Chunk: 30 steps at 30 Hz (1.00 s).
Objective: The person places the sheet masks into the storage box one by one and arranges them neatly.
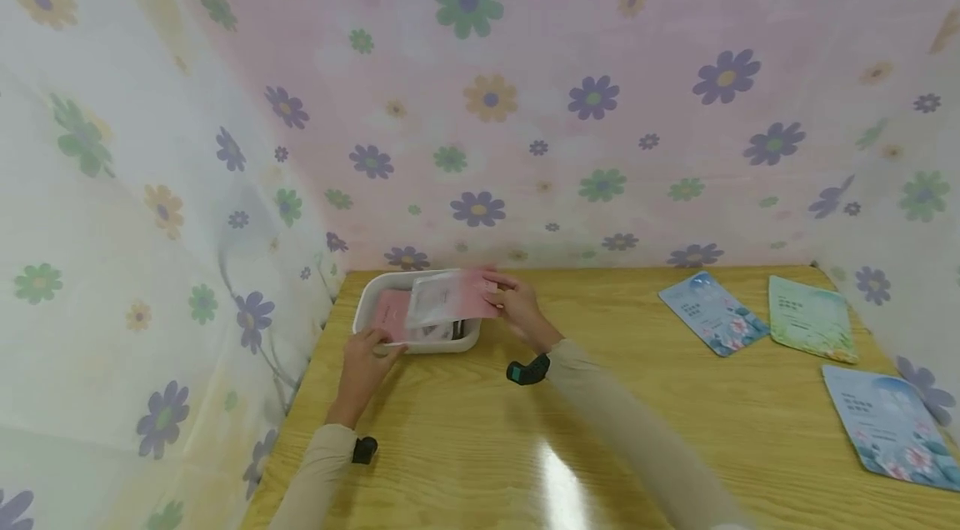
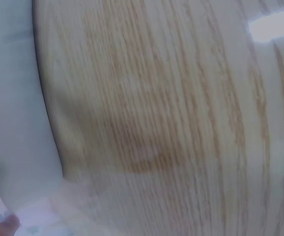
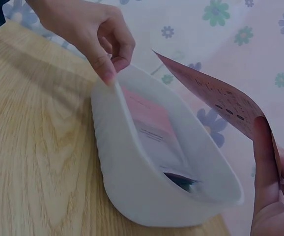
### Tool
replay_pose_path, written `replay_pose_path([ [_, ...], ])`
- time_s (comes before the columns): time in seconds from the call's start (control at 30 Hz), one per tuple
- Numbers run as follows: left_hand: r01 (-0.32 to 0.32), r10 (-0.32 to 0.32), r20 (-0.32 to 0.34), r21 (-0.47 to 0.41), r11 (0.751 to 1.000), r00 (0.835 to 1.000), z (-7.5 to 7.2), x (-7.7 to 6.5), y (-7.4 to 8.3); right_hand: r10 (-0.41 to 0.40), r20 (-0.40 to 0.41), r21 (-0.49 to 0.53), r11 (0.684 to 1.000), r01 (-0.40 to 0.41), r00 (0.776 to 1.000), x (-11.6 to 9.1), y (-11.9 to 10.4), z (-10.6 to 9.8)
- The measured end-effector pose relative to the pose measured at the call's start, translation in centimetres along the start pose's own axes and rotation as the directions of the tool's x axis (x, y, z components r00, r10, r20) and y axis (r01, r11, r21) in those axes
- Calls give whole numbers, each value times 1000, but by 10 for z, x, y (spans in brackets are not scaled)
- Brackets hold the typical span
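Note:
Near the table's back left stands a white plastic basket (image 1: 423,347). My left hand (image 1: 360,372) grips its near left rim, thumb outside and fingers curled over the inside, as the right wrist view shows. My right hand (image 1: 521,312) pinches a pink and white flat packet (image 1: 448,297) by its right end and holds it over the basket's right part. In the right wrist view this packet (image 3: 213,96) is raised and slightly bent. Inside the basket lies another pink packet (image 1: 390,312), with a dark item (image 3: 181,181) beside it, partly hidden.
On the right of the wooden table (image 1: 600,430) lie a blue floral packet (image 1: 716,313), a green packet (image 1: 810,318) and a second blue packet (image 1: 892,426). Flower-patterned cloth (image 1: 525,138) hangs behind the table and along both sides.

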<state>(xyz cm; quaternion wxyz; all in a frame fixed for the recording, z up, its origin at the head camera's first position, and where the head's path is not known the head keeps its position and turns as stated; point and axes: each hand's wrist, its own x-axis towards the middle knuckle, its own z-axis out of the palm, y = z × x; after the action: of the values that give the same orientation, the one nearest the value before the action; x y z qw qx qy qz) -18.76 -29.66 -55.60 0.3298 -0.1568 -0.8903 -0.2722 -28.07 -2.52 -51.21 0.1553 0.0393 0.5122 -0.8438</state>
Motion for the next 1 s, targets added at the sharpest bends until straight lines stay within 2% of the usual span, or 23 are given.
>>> replay_pose_path([
  [0.17, 42, -42, 24, 3, 999, 999, 1, -2, 3, -28, -62, -17, 1000, 27, 998, 7, 14, 18],
  [0.3, 53, -53, 22, -13, 998, 998, 3, -1, 3, -33, -80, -24, 999, 31, 996, 12, 23, 30],
  [0.4, 45, -45, 21, -19, 999, 999, 4, 0, 3, -30, -51, -66, 997, 26, 998, 15, 29, 36],
  [0.5, 52, -52, 22, -7, 999, 998, 4, 0, 2, -24, 9, -184, 983, 26, 1000, 18, 34, 41],
  [0.7, 72, -73, 29, 13, 997, 997, 2, 1, 3, 4, 94, -440, 897, 38, 996, 20, 41, 46],
  [0.87, 82, -82, 25, 20, 996, 996, -1, 0, 4, -22, 122, -570, 817, 88, 992, 20, 40, 49],
  [1.0, 88, -88, 32, 13, 996, 996, -3, 1, 4, -39, 114, -646, 756, 104, 993, 23, 41, 49],
])
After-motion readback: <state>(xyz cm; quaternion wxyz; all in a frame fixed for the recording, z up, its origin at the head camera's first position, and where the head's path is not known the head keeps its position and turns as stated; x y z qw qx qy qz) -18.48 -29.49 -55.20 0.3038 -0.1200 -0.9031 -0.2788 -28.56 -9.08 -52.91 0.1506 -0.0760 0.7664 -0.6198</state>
